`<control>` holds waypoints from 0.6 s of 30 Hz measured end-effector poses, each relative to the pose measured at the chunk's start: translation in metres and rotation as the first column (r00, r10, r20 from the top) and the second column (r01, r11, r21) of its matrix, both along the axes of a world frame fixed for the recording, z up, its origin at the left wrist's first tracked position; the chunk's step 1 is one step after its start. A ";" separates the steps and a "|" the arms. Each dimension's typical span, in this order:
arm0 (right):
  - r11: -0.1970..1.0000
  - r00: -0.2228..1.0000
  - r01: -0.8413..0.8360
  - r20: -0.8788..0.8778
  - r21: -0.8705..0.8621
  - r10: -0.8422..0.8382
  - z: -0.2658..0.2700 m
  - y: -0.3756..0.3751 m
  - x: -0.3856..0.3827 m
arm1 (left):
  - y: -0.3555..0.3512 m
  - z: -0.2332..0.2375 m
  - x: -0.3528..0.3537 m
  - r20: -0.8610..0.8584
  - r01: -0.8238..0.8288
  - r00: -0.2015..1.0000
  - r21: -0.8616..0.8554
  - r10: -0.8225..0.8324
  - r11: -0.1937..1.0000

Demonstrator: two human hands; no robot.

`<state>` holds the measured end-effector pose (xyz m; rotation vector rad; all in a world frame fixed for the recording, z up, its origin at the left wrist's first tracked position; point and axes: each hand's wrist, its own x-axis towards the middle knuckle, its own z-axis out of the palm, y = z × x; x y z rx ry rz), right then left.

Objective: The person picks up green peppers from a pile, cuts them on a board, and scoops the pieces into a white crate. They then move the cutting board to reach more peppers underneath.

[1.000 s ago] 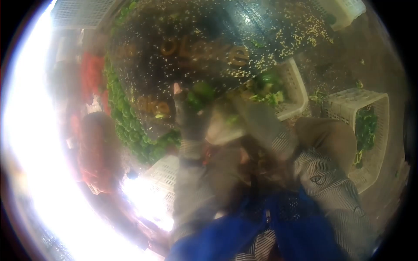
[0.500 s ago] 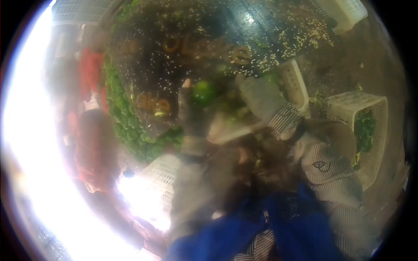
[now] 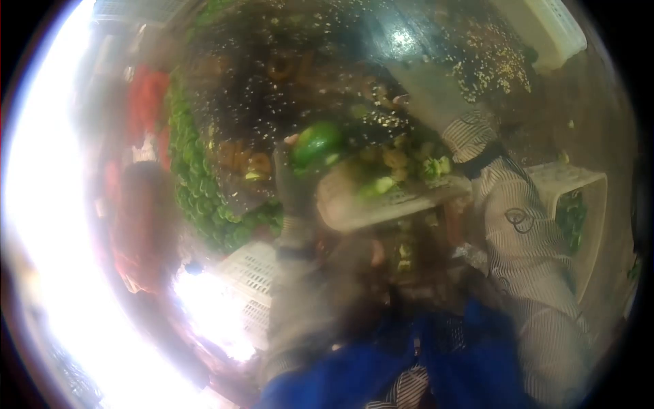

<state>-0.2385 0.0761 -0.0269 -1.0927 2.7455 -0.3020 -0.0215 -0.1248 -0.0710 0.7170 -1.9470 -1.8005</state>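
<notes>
My left hand [image 3: 287,167], blurred, is closed at the left side of a round green vegetable [image 3: 319,146], with a fingertip at its upper edge. My right hand [image 3: 419,92] reaches up and away over the dark surface [image 3: 266,102], which is strewn with small pale bits. Its glove and fingers are smeared, so their shape and anything in them cannot be made out. Below the green vegetable a pale crate [image 3: 354,213] holds green and brownish trimmings [image 3: 395,163].
Many green vegetables [image 3: 191,163] line the surface's left edge. White baskets stand at lower left [image 3: 248,279], right [image 3: 593,238] and upper right [image 3: 562,34]. Green pieces lie inside the right one. Reddish shapes [image 3: 146,102] are at the left, beside strong glare.
My right hand has moved up and away from the crate, uncovering the trimmings. The green vegetable at my left hand now shows larger and clearer.
</notes>
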 end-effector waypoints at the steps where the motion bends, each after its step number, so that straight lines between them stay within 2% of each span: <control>1: 0.995 0.996 -0.068 -0.054 -0.070 0.064 0.015 -0.007 0.005 | 0.001 0.008 -0.004 0.017 0.051 0.999 0.017 -0.051 0.999; 3: 0.981 0.963 -0.180 0.192 -0.073 0.191 0.055 -0.022 0.019 | 0.004 0.014 -0.010 0.028 0.102 0.994 0.039 -0.103 0.994; 4: 0.923 0.918 -0.260 0.225 -0.283 0.327 0.042 -0.027 0.027 | 0.005 0.015 -0.012 0.006 0.117 0.993 -0.021 -0.117 0.993; 5: 0.817 0.858 -0.314 0.225 -0.483 0.462 0.028 -0.032 0.036 | 0.007 0.017 -0.015 -0.016 0.130 0.991 -0.082 -0.132 0.988; 6: 0.818 0.860 -0.318 0.217 -0.479 0.462 0.019 -0.034 0.039 | 0.007 0.022 -0.018 -0.026 0.130 0.991 -0.083 -0.132 0.988; 7: 0.755 0.740 -0.189 0.414 -0.629 0.530 0.016 -0.038 0.043 | 0.008 0.032 -0.020 -0.008 0.134 0.990 -0.183 -0.138 0.974; 8: 0.687 0.557 -0.019 0.563 -0.726 0.610 0.017 -0.039 0.048 | 0.009 0.039 -0.020 0.015 0.134 0.991 -0.282 -0.136 0.950; 9: 0.716 0.544 0.139 0.657 -0.684 0.522 0.025 -0.037 0.052 | 0.011 0.044 -0.019 0.014 0.125 0.992 -0.284 -0.126 0.951; 10: 0.717 0.538 0.135 0.658 -0.684 0.527 0.026 -0.037 0.054 | 0.014 0.046 -0.017 -0.115 0.119 0.984 -0.130 -0.134 0.984; 11: 0.701 0.486 0.274 0.724 -0.658 0.490 0.025 -0.035 0.056 | 0.016 0.047 -0.013 -0.241 0.129 0.963 0.028 -0.119 0.991; 13: 0.645 0.351 0.523 0.830 -0.557 0.433 0.022 -0.033 0.060 | 0.015 0.041 -0.005 -0.257 0.116 0.962 0.078 -0.092 0.990; 16: 0.522 0.085 0.802 0.920 -0.292 0.383 0.020 -0.033 0.071 | 0.020 0.051 0.019 -0.243 0.069 0.969 0.138 -0.033 0.988; 17: 0.540 0.323 0.715 0.895 -0.444 0.309 0.017 -0.038 0.074 | 0.023 0.061 0.026 -0.221 0.046 0.975 0.147 -0.012 0.988; 18: 0.546 0.325 0.703 0.889 -0.456 0.324 0.013 -0.041 0.075 | 0.025 0.071 0.033 -0.206 0.026 0.979 0.152 0.006 0.988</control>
